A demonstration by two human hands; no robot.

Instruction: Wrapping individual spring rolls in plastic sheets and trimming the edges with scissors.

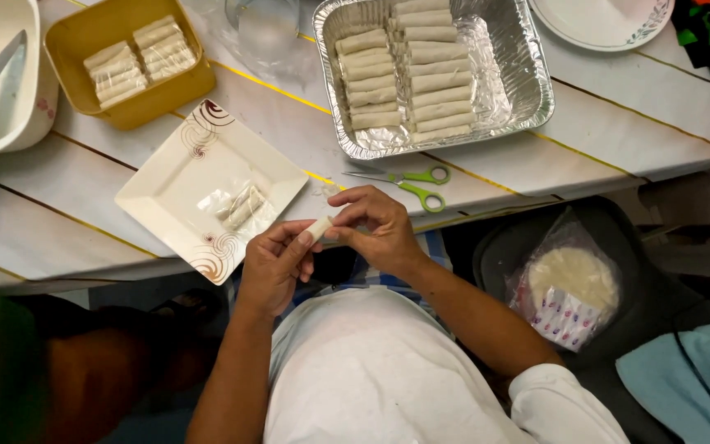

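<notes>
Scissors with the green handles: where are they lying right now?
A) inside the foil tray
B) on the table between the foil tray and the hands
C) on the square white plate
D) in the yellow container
B: the scissors lie flat on the table, just below the foil tray and above the right hand.

One package shows clearly: a clear plastic bag (570,288) lying on a dark seat, well to the right of the right hand (380,230) and lower in the view. It holds a stack of round, pale wrappers, and its lower left part carries a white printed panel with small red and blue marks. A crumpled piece of clear film (236,205) lies on the square plate just left of the left hand (277,263). No signs or screens are visible.
</notes>
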